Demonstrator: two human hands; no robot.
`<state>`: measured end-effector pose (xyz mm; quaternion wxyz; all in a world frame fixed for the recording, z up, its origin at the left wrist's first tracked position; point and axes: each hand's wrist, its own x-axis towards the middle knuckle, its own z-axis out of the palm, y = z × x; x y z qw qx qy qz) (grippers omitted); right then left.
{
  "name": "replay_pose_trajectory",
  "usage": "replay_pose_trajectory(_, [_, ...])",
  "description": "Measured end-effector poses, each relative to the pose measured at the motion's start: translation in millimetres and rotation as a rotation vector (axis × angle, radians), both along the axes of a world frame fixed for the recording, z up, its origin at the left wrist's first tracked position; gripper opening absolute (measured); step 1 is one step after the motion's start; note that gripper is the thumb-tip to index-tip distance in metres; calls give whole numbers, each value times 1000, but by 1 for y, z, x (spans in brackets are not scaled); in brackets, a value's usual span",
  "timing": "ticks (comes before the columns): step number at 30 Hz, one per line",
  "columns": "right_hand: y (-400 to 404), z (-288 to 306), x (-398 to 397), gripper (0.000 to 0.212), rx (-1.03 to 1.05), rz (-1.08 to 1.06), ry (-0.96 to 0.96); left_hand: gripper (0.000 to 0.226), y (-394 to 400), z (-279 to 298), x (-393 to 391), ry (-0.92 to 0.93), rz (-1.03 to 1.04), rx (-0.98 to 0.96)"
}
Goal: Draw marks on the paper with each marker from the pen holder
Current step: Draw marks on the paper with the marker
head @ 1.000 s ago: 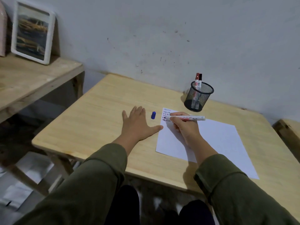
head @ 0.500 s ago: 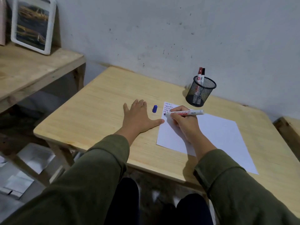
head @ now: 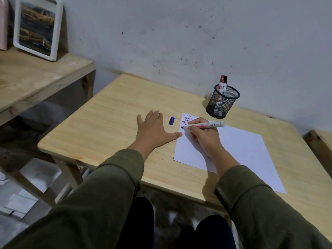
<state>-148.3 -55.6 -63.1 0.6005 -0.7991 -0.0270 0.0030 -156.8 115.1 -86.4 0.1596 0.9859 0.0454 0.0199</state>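
A white sheet of paper [head: 240, 151] lies on the wooden table [head: 111, 123], with rows of small red and dark marks at its far left corner. My right hand [head: 203, 137] grips a white marker [head: 206, 125], its tip touching the paper just below the marks. My left hand [head: 152, 132] rests flat on the table with fingers spread, its thumb at the paper's left edge. A blue cap [head: 171, 120] lies between my left hand and the paper. A black mesh pen holder [head: 222, 101] behind the paper holds two markers [head: 222, 81], one red-capped and one black-capped.
A grey wall runs close behind the table. To the left stands a lower wooden shelf [head: 32, 81] with a white-framed picture [head: 37, 27]. Another wooden piece [head: 321, 141] sits at the right edge. My legs are under the table's front edge.
The camera view shifted slightly. The marker tip has moved down a little on the paper, below the rows of marks. My left hand stays flat in the same place.
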Motion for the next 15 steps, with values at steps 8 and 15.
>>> replay_pose_trajectory(8, [-2,-1,1,9,2,3,3,111,-1,1,-1,-7,5,-5])
replay_pose_trajectory(15, [-3,0,1,14,151,-48,22,105,-1,0,-1,-9,6,-36])
